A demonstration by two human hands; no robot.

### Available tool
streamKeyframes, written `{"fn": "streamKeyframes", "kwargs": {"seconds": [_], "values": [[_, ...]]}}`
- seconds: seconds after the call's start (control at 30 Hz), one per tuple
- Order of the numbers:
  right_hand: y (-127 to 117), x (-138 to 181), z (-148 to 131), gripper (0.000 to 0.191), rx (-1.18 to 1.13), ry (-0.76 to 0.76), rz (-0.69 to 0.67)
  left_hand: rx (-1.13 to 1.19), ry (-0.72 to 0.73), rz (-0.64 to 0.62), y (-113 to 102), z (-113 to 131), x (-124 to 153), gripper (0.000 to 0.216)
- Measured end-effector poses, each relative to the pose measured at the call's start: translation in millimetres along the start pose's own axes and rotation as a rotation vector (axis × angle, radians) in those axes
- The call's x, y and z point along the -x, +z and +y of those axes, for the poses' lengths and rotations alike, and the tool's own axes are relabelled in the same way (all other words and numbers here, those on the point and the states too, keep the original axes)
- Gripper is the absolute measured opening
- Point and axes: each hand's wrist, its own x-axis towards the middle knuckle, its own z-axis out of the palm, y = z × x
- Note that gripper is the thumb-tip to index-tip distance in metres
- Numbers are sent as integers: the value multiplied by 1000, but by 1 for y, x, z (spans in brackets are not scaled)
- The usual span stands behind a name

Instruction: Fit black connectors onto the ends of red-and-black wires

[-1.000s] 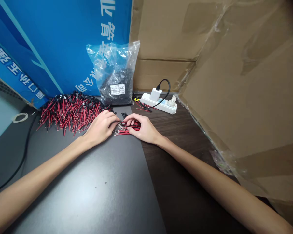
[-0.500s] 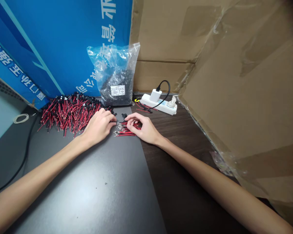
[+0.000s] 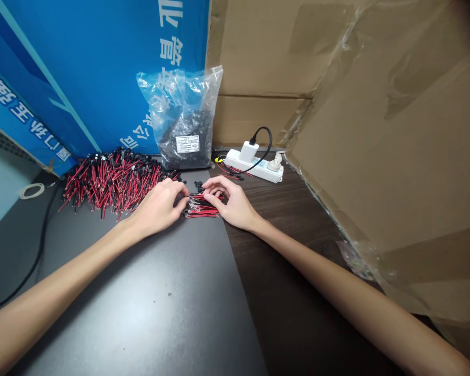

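My left hand is closed in a pinch, thumb and forefinger at the left end of a thin black-and-red connector wire. Across from it, my right hand curls its fingers round the other end of that wire; its connector is hidden. Beneath and in front of the fingers lies a neat row of red and black wires with bare silvery tips pointing left. A few small black connector housings sit just behind the hands. A large tangled heap of red and black connector wires spreads left of my left hand.
Behind the hands stands a clear plastic bag of small black parts with a white label. A white power strip with a charger lies at the back right. Cardboard walls the right side, a blue printed board the back left.
The hands stay almost in place over the row of wires. My left fingers have shifted slightly right, towards my right hand. The whole view has moved a little.
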Motion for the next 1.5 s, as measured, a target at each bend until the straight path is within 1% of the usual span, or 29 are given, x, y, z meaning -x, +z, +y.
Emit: {"fn": "streamKeyframes", "kwargs": {"seconds": [0.1,0.17,0.27,0.33,0.4,0.5,0.57,0.63,0.7,0.8,0.93,1.13,1.27,1.4,1.5], "values": [[0,0,3,16,-25,15,16,23,6,31,-1,0,-1,15],[0,-1,4,16,-44,25,22,35,29,49,-3,-1,-1,23],[0,-1,4,17,-84,26,26,40,55,41,-9,-1,-1,35],[0,-1,5,20,-108,32,30,48,42,52,-13,1,-2,37],[0,-1,5,22,-126,45,34,91,2,80,-15,3,-3,35],[0,-1,5,25,-144,70,41,288,-111,105,-10,3,-5,28],[0,-1,5,27,-160,83,49,499,-198,127,0,1,-5,27],[0,-1,6,28,-180,89,56,687,-254,170,12,0,-3,28],[1,-1,6,30,-203,93,60,770,-285,182,21,1,-1,32],[1,-1,8,33,-231,107,70,748,-313,214,29,8,3,33],[1,-2,11,36,-252,124,86,694,-331,291,31,18,7,29],[1,-2,11,36,-256,118,76,694,-343,311,35,20,10,30],[0,-1,10,36,-224,97,48,661,-318,323,34,20,10,27],[1,0,6,31,-166,49,93,588,-267,358,32,22,12,22],[2,1,3,26,-133,8,90,556,-246,366,32,23,12,20]]}}
